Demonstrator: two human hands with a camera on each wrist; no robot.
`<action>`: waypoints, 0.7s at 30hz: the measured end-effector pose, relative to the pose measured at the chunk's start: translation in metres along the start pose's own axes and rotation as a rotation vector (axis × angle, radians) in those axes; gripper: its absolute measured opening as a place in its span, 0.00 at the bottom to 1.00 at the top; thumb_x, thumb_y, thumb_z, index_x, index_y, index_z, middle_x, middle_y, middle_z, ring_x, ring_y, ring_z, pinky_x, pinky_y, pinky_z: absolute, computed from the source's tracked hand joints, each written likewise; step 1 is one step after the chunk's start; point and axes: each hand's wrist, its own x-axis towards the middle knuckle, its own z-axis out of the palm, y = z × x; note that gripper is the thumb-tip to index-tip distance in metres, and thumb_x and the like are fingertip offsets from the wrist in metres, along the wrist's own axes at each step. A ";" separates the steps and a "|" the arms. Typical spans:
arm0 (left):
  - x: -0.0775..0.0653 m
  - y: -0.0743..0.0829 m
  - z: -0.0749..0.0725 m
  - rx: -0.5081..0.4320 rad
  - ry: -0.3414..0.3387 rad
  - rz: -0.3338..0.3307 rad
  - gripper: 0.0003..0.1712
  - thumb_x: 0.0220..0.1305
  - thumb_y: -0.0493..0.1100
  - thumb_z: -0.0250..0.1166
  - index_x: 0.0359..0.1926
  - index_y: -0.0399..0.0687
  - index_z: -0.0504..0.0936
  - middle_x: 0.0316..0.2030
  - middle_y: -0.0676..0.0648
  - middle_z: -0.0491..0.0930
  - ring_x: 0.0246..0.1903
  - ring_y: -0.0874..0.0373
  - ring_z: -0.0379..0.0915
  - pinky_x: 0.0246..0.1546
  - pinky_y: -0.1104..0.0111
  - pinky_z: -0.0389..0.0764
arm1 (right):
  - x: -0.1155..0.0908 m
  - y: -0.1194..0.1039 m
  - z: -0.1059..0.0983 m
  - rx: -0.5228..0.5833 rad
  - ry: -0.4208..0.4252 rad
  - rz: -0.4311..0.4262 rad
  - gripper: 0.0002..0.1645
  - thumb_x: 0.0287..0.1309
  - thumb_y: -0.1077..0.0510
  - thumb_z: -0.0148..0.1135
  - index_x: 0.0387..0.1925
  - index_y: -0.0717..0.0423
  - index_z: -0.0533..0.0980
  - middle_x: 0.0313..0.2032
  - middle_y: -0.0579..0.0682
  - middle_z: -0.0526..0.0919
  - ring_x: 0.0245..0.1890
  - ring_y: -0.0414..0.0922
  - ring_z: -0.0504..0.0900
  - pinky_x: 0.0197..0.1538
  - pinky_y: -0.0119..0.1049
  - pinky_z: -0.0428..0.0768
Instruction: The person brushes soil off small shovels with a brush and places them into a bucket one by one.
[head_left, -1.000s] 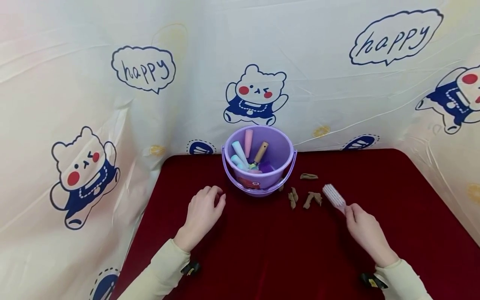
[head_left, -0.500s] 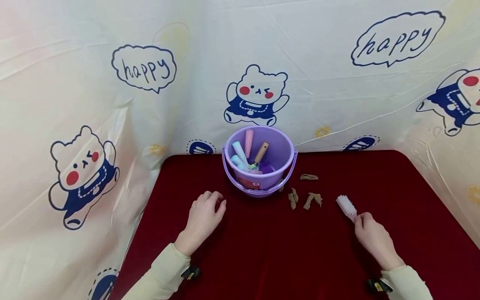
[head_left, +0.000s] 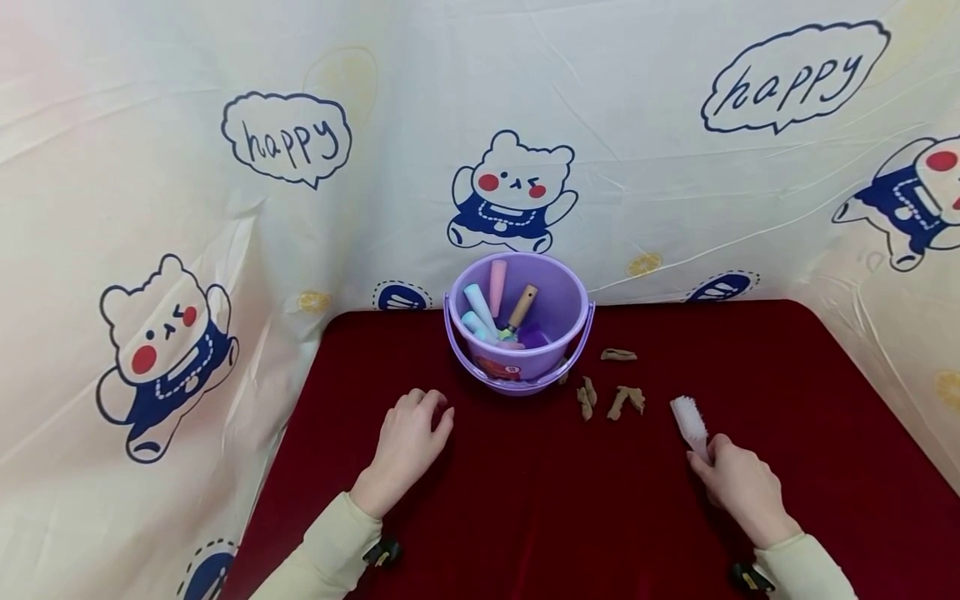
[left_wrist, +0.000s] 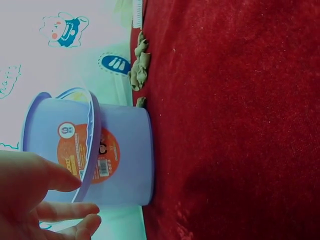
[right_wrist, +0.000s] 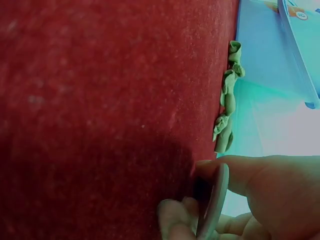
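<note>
My right hand (head_left: 742, 487) grips a white brush (head_left: 688, 423) by its handle, the bristled head pointing away from me over the right side of the red cloth. The right wrist view shows the flat handle (right_wrist: 216, 202) between thumb and fingers. With fingers loosely bent, my left hand (head_left: 405, 446) holds nothing, in front and to the left of a purple bucket (head_left: 553, 353). Thumb and fingers overlap the bucket's handle (left_wrist: 94, 145) in the left wrist view. Several crumpled brown pieces (head_left: 626, 401) lie between bucket and brush.
Inside the bucket stand a pink handle (head_left: 497, 287), light blue handles (head_left: 480, 307) and a wooden handle (head_left: 522, 307). Red cloth (head_left: 540, 517) covers the table. A white printed curtain (head_left: 637, 192) hangs behind and along both sides.
My right hand has drawn the brush back towards me and to the right, away from the brown pieces, and turned it slightly. My left hand has slid a little nearer to me.
</note>
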 end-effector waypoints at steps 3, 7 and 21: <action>-0.001 0.001 0.000 -0.005 -0.003 -0.001 0.08 0.65 0.40 0.71 0.40 0.39 0.85 0.34 0.40 0.82 0.30 0.43 0.78 0.29 0.52 0.79 | -0.001 0.000 0.002 -0.006 -0.004 -0.005 0.20 0.72 0.48 0.59 0.28 0.57 0.69 0.17 0.49 0.71 0.17 0.47 0.70 0.21 0.42 0.68; 0.001 0.002 0.000 -0.027 -0.015 -0.010 0.09 0.65 0.40 0.71 0.42 0.38 0.85 0.34 0.40 0.82 0.31 0.45 0.77 0.29 0.53 0.79 | -0.002 0.001 0.004 -0.021 0.013 -0.019 0.21 0.71 0.48 0.61 0.26 0.55 0.68 0.16 0.47 0.70 0.16 0.46 0.69 0.20 0.41 0.67; -0.002 0.004 0.003 -0.066 -0.054 -0.059 0.15 0.67 0.40 0.70 0.50 0.37 0.83 0.35 0.41 0.79 0.33 0.48 0.75 0.31 0.58 0.78 | -0.007 -0.006 0.003 -0.088 0.110 -0.101 0.23 0.69 0.51 0.63 0.24 0.58 0.66 0.14 0.48 0.66 0.12 0.45 0.66 0.15 0.39 0.65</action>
